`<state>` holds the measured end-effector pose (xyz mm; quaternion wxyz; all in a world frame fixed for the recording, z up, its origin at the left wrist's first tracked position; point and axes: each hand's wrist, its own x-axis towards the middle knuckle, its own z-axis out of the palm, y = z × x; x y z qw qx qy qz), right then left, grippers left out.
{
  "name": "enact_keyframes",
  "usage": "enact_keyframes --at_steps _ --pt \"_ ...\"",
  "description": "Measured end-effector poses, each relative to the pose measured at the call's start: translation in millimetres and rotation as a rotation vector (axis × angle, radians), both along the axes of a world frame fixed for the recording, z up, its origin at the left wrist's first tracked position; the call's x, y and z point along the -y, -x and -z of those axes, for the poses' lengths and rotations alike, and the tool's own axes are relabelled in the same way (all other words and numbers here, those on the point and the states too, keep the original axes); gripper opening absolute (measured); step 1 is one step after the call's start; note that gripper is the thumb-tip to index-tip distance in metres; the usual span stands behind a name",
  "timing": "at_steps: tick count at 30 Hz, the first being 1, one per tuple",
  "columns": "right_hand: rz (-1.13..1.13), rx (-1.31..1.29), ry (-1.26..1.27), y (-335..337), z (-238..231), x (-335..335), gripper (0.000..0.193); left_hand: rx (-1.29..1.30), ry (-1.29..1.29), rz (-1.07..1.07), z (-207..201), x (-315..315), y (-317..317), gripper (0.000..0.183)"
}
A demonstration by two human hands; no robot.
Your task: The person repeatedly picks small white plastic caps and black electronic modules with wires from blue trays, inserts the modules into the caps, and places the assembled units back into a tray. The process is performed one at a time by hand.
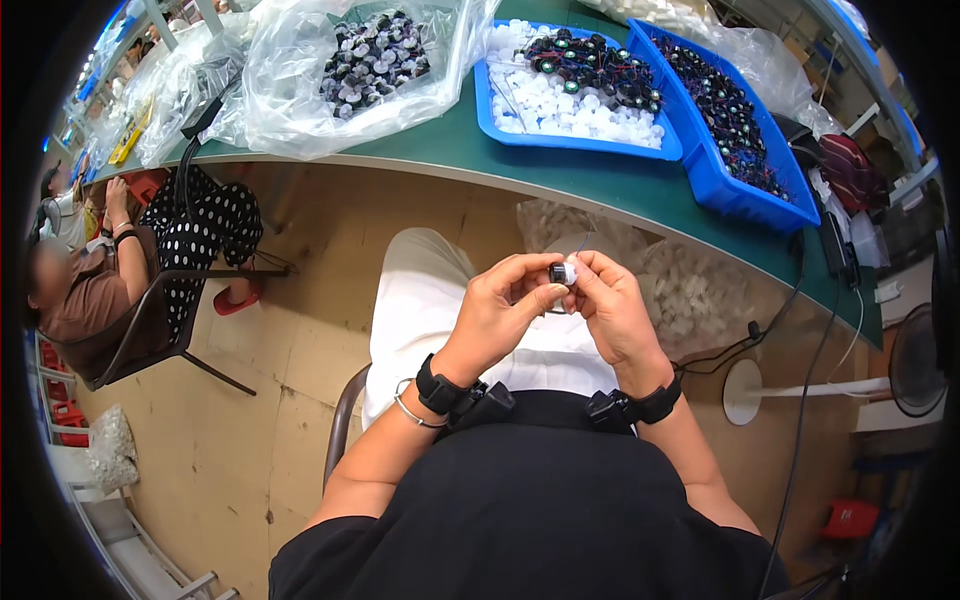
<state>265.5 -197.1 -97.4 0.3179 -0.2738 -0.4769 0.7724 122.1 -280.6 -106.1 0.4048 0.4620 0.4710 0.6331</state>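
Over my lap, my left hand [500, 305] pinches a small round black part [557, 272] between thumb and fingertips. My right hand [617, 310] has its thumb and finger closed on the white cap [570, 275] at that part's right end. A thin dark wire sticks up beside the right fingertips. On the bench ahead, a blue tray [575, 151] holds white caps [575, 112] on its near and left side and black parts with wires [590, 65] at its back right. Fingers partly cover the held piece.
A long blue bin [757, 203] of black wired parts stands right of the tray on the green bench [430, 140]. Left lies a clear bag [285, 115] with black-and-white pieces. Bags of white parts [690, 290] sit below; a fan [915, 360] is right, a seated person [100, 290] left.
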Motion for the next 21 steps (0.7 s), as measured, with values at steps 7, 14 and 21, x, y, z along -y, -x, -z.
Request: enact_keyframes --at_steps 7,14,21 --pt "-0.016 -0.029 0.092 -2 11 0 0.013 0.04 0.004 0.014 7 -1 -3 0.029" --pt "0.024 0.029 0.08 -2 14 3 0.014 -0.254 -0.117 -0.105 15 -2 -6 0.03" --pt "0.07 0.031 -0.055 3 23 10 0.014 -0.238 -0.13 -0.117 28 -3 -8 0.029"
